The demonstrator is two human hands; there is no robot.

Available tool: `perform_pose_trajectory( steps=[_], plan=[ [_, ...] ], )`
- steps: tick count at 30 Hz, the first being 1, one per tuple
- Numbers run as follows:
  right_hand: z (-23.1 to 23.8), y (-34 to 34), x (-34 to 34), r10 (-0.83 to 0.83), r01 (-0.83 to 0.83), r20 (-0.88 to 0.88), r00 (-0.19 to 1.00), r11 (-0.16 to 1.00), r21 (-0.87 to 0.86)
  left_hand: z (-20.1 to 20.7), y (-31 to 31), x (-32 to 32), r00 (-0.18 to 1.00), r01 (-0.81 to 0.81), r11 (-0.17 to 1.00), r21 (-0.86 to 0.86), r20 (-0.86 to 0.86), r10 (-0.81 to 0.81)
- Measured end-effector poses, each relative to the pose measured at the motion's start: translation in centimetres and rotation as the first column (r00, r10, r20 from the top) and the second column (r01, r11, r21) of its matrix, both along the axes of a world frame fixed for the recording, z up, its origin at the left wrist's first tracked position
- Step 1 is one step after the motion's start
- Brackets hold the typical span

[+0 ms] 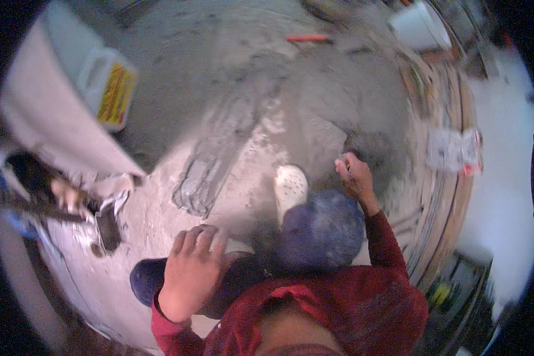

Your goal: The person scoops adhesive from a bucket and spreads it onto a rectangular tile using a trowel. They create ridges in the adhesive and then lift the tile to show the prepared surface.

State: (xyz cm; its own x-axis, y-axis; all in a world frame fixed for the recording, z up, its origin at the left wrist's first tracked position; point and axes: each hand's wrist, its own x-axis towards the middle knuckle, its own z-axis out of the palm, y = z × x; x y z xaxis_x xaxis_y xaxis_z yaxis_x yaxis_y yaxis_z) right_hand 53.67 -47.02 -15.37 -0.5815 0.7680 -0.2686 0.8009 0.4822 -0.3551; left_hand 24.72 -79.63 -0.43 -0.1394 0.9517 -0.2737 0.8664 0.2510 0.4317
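Observation:
My right hand is closed at the end of my maroon sleeve, beside my right knee. It grips a flat, grey trowel, its blade low over the wet grey mortar and blurred; most of the handle is hidden. My left hand rests over my left knee, holding nothing, with its fingers loosely stretched. Ahead of it a thick, ridged strip of mortar runs away across the pale floor. A light, perforated shoe shows in front of my right knee.
At left, another person's hand is near a dark, blurred tool. A white jug with a yellow label stands far left. Farther off lie an orange-handled tool and a white bucket. Wooden planks and a plastic bag line the right.

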Motion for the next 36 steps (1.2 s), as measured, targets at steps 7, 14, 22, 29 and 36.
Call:
perform_pose_trajectory(
  steps=[7, 14, 22, 29, 36],
  plan=[
    [1.2, -0.7, 15.6, -0.043, -0.251, 0.515, 0.856, 0.837, 0.487, 0.1, 1.5, 0.1, 1.000, -0.017, 0.989, -0.148, 0.023, 0.020],
    [-2.9, 0.4, 15.0, 0.104, -0.361, 0.464, 0.880, 0.781, 0.510, -0.6, 2.8, 0.1, 1.000, -0.026, 0.974, -0.227, 0.008, 0.028],
    [-6.3, 0.8, 10.5, 0.182, -0.386, 0.542, 0.820, 0.876, 0.289, -1.1, 3.2, 0.1, 0.999, -0.050, 0.976, -0.211, -0.009, 0.049],
    [-6.7, 2.0, 12.8, 0.073, -0.041, 0.140, 0.987, 0.975, -0.220, -1.2, 4.3, 0.4, 0.999, -0.036, 0.982, -0.188, -0.015, 0.034],
    [-0.5, 1.0, 5.8, -0.199, 0.148, -0.014, 0.980, 0.773, -0.616, -1.9, 2.4, -0.1, 0.999, -0.040, 0.992, -0.117, 0.029, 0.044]
  ],
)
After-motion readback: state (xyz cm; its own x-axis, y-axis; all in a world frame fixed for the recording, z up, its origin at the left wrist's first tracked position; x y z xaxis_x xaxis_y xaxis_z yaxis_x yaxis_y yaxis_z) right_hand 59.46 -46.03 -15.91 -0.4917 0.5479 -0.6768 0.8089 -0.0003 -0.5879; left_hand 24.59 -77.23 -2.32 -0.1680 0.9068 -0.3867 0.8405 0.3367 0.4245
